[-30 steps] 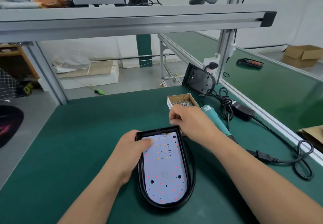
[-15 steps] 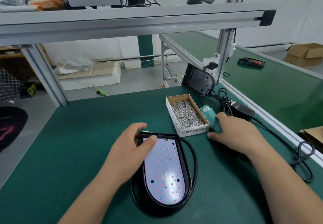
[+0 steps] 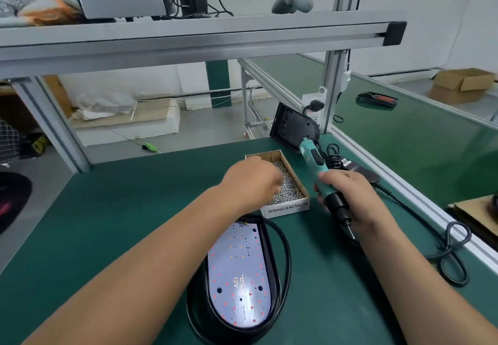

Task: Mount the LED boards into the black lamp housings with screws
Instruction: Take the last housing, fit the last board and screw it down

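Bare left hand [image 3: 252,183], bare right hand [image 3: 353,199], bare forearms

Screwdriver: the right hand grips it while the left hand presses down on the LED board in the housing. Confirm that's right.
One detail is wrong. The head view shows the right hand gripping the screwdriver, but the left hand is not on the LED board. It reaches into the screw box, and nothing touches the board.
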Demonstrator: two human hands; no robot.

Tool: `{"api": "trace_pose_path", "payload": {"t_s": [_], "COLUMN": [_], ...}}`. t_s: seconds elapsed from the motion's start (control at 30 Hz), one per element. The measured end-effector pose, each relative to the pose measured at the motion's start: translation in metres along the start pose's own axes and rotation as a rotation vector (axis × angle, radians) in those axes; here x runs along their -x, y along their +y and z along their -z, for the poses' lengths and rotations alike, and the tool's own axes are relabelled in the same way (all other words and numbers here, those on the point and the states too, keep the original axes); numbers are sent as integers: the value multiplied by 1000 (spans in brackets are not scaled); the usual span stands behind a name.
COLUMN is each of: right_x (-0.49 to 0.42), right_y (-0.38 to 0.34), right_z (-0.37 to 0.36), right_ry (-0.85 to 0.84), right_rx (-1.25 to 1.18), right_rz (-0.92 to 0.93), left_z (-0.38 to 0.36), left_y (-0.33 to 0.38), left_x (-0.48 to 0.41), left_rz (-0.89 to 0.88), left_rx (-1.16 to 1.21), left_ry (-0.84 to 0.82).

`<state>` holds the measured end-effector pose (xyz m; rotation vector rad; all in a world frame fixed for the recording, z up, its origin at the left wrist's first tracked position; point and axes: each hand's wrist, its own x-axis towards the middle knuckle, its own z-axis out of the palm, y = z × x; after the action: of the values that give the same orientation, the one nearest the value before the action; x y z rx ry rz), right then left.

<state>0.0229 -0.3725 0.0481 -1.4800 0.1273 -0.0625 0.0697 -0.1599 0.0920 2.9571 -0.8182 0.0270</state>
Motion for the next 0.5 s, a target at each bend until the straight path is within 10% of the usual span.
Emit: {"api": "trace_pose_path", "payload": {"t_s": [0.5], "right_x": [-11], "right_y": [12], "right_z": [-2], "right_ry": [-44], "right_rx": [-19], "right_rz": [42], "left_z": [-28], "left_y": [1], "left_x": [-26], "left_rz": [-13], "left_rx": [98], "left_ry": [-58]}}
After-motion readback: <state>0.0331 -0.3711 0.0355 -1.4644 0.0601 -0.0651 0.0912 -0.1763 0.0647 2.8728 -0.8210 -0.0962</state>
